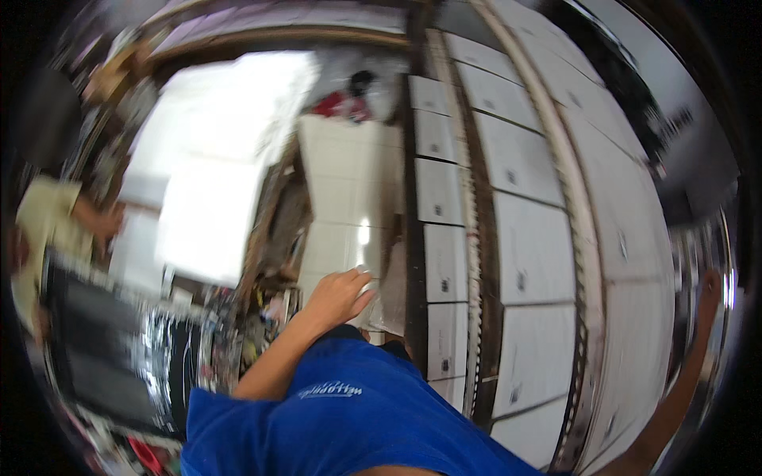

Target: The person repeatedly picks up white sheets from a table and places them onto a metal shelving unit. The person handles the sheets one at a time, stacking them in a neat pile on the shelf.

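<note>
My left hand (343,295) is in front of my blue shirt (357,424), above the pale tiled floor (337,186). Its fingers curl closed, and something small and whitish shows at them, too blurred to name. At the far right edge my right arm stretches out, away from my body. My right hand (710,284) is small and smeared there, beside a shiny, curved, pale surface (726,238). Whether it grips that surface cannot be made out. Closest to my right arm are the large white boxes (627,333) on the shelving.
Racks of white boxes (532,246) run along the right of the aisle. To the left stand a table with white sheets (210,214) and a dark, plastic-wrapped panel (119,349). Another person in a yellow shirt (48,226) is beside that table. A red item (341,105) lies at the aisle's far end.
</note>
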Available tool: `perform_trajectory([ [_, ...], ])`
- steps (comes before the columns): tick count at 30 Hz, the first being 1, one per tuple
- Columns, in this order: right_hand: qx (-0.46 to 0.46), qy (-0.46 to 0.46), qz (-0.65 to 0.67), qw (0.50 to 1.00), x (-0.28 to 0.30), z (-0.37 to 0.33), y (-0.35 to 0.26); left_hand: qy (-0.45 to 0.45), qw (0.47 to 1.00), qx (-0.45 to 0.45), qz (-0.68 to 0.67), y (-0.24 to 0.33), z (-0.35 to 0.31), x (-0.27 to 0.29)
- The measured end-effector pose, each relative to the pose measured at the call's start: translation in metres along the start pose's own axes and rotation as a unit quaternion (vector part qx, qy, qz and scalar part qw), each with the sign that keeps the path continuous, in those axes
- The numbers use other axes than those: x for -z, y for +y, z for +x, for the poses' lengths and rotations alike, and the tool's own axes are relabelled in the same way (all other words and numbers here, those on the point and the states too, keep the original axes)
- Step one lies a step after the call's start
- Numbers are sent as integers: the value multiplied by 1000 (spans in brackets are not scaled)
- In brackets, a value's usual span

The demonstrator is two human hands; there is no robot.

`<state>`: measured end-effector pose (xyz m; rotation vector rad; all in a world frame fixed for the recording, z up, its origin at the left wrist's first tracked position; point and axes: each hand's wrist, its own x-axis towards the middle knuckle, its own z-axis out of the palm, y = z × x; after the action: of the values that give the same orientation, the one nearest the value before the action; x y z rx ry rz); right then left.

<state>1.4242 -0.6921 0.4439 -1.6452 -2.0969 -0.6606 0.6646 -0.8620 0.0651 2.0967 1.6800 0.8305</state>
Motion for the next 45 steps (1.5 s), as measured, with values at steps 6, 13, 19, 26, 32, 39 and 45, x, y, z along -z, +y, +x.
perform_trajectory([
  [6, 106, 21, 150, 983, -38, 123, -255, 103, 992, 59, 42, -24, -15, 30],
  [13, 424, -125, 243, 864, -73, 156, -604, 139, 973, 167, 76, -55, -41, 69],
  [19, 513, -143, 275, 800, -102, 127, -745, 156, 956, 236, 81, -74, -47, 91],
  [26, 294, -274, 573, 714, -238, 55, -756, 213, 938, 264, 66, -92, -53, 107],
  [32, -45, -390, 628, 672, -415, -122, -640, 393, 876, 271, 64, -120, -33, 136],
  [39, -359, -464, 550, 595, -428, -264, -552, 371, 802, 450, 128, -245, 7, 173],
  [45, -421, -429, 556, 574, -414, -288, -557, 258, 785, 553, 108, -323, 43, 154],
])
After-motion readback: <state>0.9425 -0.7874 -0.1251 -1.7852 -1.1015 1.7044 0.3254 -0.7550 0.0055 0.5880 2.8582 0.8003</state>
